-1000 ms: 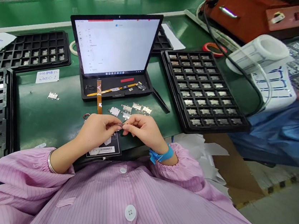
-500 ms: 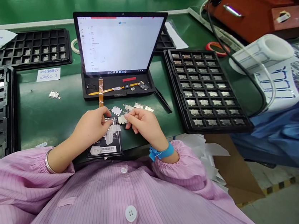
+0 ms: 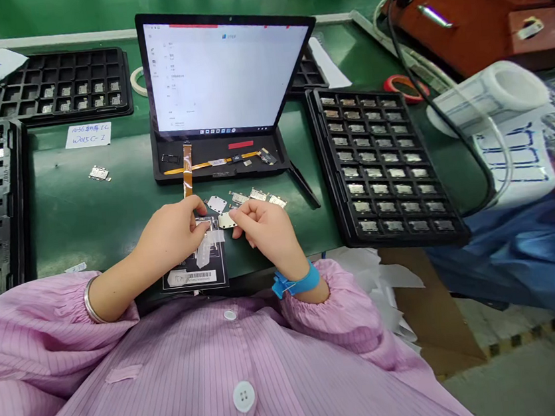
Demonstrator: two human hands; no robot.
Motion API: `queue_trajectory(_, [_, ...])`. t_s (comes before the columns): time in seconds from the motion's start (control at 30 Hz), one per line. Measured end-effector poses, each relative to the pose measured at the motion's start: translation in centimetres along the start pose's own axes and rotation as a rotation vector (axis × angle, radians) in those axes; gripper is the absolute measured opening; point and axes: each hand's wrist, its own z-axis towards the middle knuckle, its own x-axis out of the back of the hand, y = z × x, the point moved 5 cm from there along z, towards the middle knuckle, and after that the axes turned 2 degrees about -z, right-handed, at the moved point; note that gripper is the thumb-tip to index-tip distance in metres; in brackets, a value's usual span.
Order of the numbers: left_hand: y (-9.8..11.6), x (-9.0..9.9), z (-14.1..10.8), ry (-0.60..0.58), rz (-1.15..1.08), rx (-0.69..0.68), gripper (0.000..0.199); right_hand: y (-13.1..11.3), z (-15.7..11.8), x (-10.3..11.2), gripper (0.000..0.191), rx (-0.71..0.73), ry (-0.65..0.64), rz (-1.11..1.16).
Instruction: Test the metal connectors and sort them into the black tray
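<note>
Pinching a small pale plate [image 3: 227, 220] between thumb and forefinger, the right hand [image 3: 268, 234] holds it at the upper right edge of a black panel [image 3: 217, 259] on the green surface [image 3: 83, 223]; whether plate and panel touch is unclear. The left hand [image 3: 173, 236] is over the panel's top, its thumb and forefinger apart, near an orange ribbon [image 3: 187, 171]. Loose metal pieces [image 3: 257, 194] lie just beyond. Gripping the plate lightly by its edge, without tugging the ribbon, seems wise.
</note>
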Motion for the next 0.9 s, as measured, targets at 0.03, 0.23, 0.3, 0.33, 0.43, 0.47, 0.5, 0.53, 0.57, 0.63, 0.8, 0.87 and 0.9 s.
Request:
queue_trajectory(0.03, [0.0, 0.0, 0.0, 0.000, 0.002, 0.001, 0.013, 0.0, 0.0, 0.0, 0.026, 0.001, 0.005, -0.001])
queue_trajectory(0.23, [-0.1, -0.1, 0.1, 0.007, 0.016, -0.015, 0.012, 0.2, 0.0, -0.1, 0.027, -0.008, -0.003, 0.014])
queue_trajectory(0.3, [-0.1, -0.2, 0.1, 0.012, 0.019, -0.016, 0.012, 0.2, 0.1, -0.2, 0.026, -0.001, -0.009, 0.017])
queue_trajectory(0.33, [-0.1, -0.2, 0.1, 0.017, 0.022, -0.015, 0.012, 0.2, 0.1, -0.2, 0.026, 0.002, -0.011, 0.015])
queue_trajectory(0.43, [0.1, -0.2, 0.3, 0.036, 0.048, -0.009, 0.014, 0.2, 0.1, -0.1, 0.027, 0.007, -0.024, 0.009])
queue_trajectory(0.47, [0.1, -0.2, 0.3, 0.043, 0.064, -0.002, 0.016, 0.2, 0.1, -0.1, 0.027, 0.007, -0.029, 0.011])
queue_trajectory(0.5, [0.1, -0.3, 0.4, 0.047, 0.080, 0.008, 0.018, 0.2, 0.1, -0.1, 0.028, 0.007, -0.034, 0.015])
queue_trajectory(0.53, [0.1, -0.4, 0.5, 0.051, 0.096, 0.018, 0.019, 0.2, 0.1, -0.2, 0.028, 0.006, -0.039, 0.021])
queue_trajectory(0.57, [0.1, -0.4, 0.6, 0.055, 0.111, 0.025, 0.021, 0.2, 0.1, -0.2, 0.028, 0.004, -0.042, 0.029])
queue_trajectory(0.63, [0.2, -0.5, 0.6, 0.073, 0.144, 0.032, 0.025, 0.3, 0.1, -0.2, 0.028, -0.002, -0.050, 0.045])
queue_trajectory(0.8, [0.8, -0.7, 0.5, 0.079, 0.117, -0.098, 0.020, 0.5, 0.2, -0.2, 0.031, 0.017, -0.062, 0.079])
queue_trajectory(0.87, [1.5, -1.0, 0.3, 0.074, 0.102, -0.235, 0.023, 0.6, 0.2, -0.2, 0.034, 0.033, -0.070, 0.088])
queue_trajectory(0.9, [1.7, -1.1, 0.3, 0.078, 0.116, -0.289, 0.026, 0.6, 0.1, -0.2, 0.035, 0.046, -0.077, 0.093])
